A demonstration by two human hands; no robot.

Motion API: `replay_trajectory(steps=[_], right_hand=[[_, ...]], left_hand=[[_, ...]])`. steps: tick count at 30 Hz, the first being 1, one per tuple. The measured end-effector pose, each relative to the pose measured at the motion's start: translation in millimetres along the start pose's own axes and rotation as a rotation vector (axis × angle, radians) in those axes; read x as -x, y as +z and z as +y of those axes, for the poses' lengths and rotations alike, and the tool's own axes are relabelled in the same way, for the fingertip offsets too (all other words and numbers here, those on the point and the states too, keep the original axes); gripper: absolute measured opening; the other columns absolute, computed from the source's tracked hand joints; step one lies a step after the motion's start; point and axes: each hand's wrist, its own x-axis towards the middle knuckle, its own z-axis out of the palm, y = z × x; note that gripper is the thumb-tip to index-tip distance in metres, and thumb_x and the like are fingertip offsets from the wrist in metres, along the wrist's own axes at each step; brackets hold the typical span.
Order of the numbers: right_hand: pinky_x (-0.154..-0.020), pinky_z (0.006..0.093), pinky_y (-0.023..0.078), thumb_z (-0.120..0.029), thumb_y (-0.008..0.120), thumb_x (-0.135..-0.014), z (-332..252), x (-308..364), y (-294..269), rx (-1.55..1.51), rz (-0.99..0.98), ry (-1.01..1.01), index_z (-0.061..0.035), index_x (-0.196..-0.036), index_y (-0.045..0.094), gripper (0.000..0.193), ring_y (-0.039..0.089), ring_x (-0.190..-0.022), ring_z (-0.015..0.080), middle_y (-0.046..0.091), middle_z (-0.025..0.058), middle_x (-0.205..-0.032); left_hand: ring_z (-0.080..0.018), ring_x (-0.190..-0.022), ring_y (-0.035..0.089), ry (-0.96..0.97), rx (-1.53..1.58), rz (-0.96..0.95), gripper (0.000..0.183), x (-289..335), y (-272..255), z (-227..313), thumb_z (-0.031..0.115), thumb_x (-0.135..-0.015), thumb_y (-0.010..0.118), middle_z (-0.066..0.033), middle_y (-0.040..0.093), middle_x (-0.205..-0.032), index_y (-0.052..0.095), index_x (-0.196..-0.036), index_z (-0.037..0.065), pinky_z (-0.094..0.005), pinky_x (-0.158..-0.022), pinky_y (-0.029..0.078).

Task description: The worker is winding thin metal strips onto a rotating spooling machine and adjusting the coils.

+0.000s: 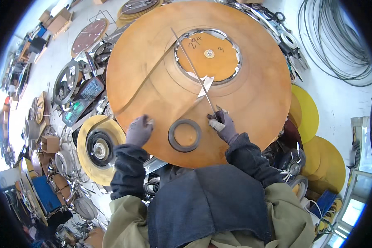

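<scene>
A large round orange-brown board [252, 78] lies before me. My right hand [224, 126], in a grey glove with whitish fingertips, is closed on the lower end of a thin metal strip [190, 62]. The strip slants up and left past the orange disc [219, 68] set within a silvery ring. My left hand [139, 131], gloved alike, hovers over the board's lower left with fingers curled together; whether anything is in them is hidden. Between my hands lies a dark flat ring [172, 136]. A long brownish band [146, 78] stretches across the board's left half.
Left of the board stand a scale with a green display [74, 112], metal rings [58, 84] and a yellow disc with a black hub [84, 142]. Yellow discs [328, 159] lean at right. Coiled wire [339, 62] lies on the floor, upper right.
</scene>
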Motion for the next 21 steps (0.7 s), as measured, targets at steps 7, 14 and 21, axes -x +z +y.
replay_trajectory(steps=[7,14,21], right_hand=[[-0.073,0.0317,0.045,-0.012,0.061,-0.071,-45.4,-28.0,20.9,-0.058,-0.431,0.037,-0.0029,-0.087,0.056,0.018,0.055,-0.084,0.0174,0.055,0.0056,-0.082],[-0.08,0.0334,0.046,-0.01,0.057,-0.075,-20.2,-7.1,-17.1,-0.029,-0.243,0.013,-0.0009,-0.108,0.058,0.034,0.059,-0.086,0.0193,0.063,0.0107,-0.095],[-0.08,0.0308,0.045,-0.011,0.059,-0.074,-38.8,-33.4,-14.9,-0.298,-0.344,0.137,-0.0005,-0.094,0.055,0.023,0.057,-0.092,0.0185,0.063,0.0103,-0.097]], left_hand=[[-0.0332,-0.102,0.056,0.15,-0.131,-0.07,0.046,-34.0,23.9,104.5,0.039,-0.076,0.059,-0.0185,0.06,-0.106,0.062,-0.104,0.002,-0.0402,-0.09,0.043],[-0.0323,-0.093,0.06,0.178,-0.314,-0.141,0.043,-45.4,37.0,150.3,0.041,-0.075,0.06,-0.0186,0.061,-0.1,0.065,-0.096,0.004,-0.0406,-0.08,0.049],[-0.0353,-0.08,0.062,0.05,-0.032,0.222,0.033,-86.0,20.4,62.7,0.032,-0.087,0.048,-0.02,0.063,-0.082,0.065,-0.082,0.003,-0.0429,-0.071,0.049]])
